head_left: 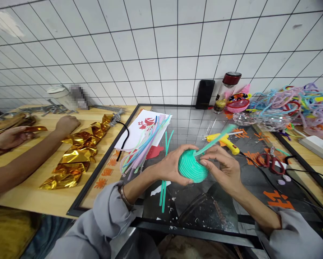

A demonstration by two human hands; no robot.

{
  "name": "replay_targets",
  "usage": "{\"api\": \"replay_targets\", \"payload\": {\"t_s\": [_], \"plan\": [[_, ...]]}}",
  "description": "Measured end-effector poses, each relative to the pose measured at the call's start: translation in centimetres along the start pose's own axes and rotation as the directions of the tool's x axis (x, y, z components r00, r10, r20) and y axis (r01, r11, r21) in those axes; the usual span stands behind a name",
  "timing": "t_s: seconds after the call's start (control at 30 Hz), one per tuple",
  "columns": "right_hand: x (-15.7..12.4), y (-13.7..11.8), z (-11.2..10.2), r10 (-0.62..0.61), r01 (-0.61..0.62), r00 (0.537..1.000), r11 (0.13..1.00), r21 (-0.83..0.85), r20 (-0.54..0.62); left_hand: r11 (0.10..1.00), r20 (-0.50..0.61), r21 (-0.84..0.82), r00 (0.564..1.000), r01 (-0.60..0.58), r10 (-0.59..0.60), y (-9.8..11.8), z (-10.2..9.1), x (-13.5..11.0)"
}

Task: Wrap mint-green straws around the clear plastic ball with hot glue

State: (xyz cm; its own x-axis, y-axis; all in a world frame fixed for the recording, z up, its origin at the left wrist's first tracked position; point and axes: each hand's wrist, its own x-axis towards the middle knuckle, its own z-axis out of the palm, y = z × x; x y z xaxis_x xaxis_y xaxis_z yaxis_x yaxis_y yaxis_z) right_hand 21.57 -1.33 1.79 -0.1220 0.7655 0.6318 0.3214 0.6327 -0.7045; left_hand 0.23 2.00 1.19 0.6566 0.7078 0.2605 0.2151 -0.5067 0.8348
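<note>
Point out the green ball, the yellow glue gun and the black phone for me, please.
Green ball (pixel 193 168): head view, on its ridged side.
Yellow glue gun (pixel 227 142): head view, on its body near the handle.
Black phone (pixel 205 94): head view, on its dark face.
</note>
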Motion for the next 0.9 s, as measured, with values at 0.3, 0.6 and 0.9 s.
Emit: {"api": "replay_targets", "payload": {"t_s": [0.3, 0.6, 0.9], "plan": [[0.0, 0.2, -0.6, -0.082, 0.083, 0.996, 0.996, -0.015, 0.039, 0.999, -0.016, -0.038, 1.000, 0.004, -0.004, -0.3, 0.1, 0.1], [1.1, 3.4, -2.3, -0.006, -0.044, 0.987, 0.951, -0.305, -0.160, 0.988, -0.075, -0.127, 0.994, -0.083, 0.074, -1.1, 0.4, 0.0], [2.3, 7.7, -5.7, 0.457, -0.309, 0.878, 0.316, -0.897, -0.142, 0.989, -0.035, -0.040, 0.989, -0.142, 0.140, -1.2, 0.0, 0.0]]}}
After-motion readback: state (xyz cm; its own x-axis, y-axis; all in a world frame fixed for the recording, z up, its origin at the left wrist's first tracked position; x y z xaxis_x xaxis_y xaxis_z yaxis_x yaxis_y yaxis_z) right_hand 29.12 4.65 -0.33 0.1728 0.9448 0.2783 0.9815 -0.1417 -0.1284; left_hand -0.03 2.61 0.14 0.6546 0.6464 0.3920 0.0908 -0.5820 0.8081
